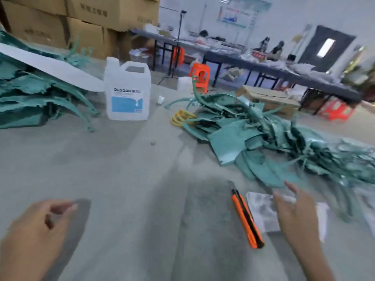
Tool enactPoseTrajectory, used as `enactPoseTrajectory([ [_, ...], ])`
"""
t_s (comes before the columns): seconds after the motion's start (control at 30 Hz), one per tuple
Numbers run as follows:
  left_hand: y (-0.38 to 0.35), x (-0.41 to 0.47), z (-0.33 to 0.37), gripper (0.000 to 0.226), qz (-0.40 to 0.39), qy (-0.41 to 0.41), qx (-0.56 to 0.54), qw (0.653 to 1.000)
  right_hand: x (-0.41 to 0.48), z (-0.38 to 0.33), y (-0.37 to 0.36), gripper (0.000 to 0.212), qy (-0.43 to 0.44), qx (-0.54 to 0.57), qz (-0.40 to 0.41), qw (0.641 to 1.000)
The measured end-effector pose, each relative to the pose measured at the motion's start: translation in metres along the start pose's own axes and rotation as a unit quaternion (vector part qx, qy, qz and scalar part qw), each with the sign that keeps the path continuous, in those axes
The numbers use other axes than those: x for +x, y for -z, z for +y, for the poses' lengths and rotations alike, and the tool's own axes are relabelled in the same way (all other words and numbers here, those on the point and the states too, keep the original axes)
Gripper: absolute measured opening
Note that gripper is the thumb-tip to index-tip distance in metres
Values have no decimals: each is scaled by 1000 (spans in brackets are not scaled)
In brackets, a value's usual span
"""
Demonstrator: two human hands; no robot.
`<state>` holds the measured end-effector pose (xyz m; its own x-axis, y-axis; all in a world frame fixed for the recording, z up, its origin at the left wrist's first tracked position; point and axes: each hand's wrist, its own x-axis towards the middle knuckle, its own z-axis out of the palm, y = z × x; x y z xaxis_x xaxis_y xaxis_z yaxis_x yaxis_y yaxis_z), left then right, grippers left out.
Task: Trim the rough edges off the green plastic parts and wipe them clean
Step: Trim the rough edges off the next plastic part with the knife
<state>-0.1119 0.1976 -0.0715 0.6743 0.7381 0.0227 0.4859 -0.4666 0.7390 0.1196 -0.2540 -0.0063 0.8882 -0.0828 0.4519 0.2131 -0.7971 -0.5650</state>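
I am looking down at the grey floor [142,179], and neither hand is holding anything at this moment. The right hand [294,216] is hovering with its fingers spread wide and nearly straight, just above a stained white cloth [261,211]. The orange utility knife [246,218] is lying just beside the cloth, its metal end pointing away from me. The left hand [38,226] is hanging low, its fingers loosely curled, with nothing between thumb and forefinger as far as the blur is letting me see. The green plastic parts [263,136] are lying in a tangled pile beyond the right hand, and a second heap [30,98] is lying well apart at the left, near a white jug [127,90]. I am judging that the step in hand is picking up the tool and one part. I cannot tell whether the blade is out, so I am planning to grip the knife by its orange body. I am also planning to lift one flat piece from the near edge of the pile, not to pull from the tangle.
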Motion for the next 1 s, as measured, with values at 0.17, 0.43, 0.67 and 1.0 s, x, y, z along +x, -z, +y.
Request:
enactPoseTrajectory([
  [0.17,-73,-12,98,3,-95,-103,-59,988,57,-29,-51,26,9,72,-87,994],
  [0.43,-105,-17,97,30,-94,-129,-32,987,135,-40,-149,17,-347,308,-160,871],
  [0.67,-104,-10,104,28,-98,-98,-79,987,116,-68,-127,39,-208,309,-173,912],
  [1.0,-106,-48,153,110,-13,-410,105,906,-47,-126,-32,9,-81,460,-282,838],
])
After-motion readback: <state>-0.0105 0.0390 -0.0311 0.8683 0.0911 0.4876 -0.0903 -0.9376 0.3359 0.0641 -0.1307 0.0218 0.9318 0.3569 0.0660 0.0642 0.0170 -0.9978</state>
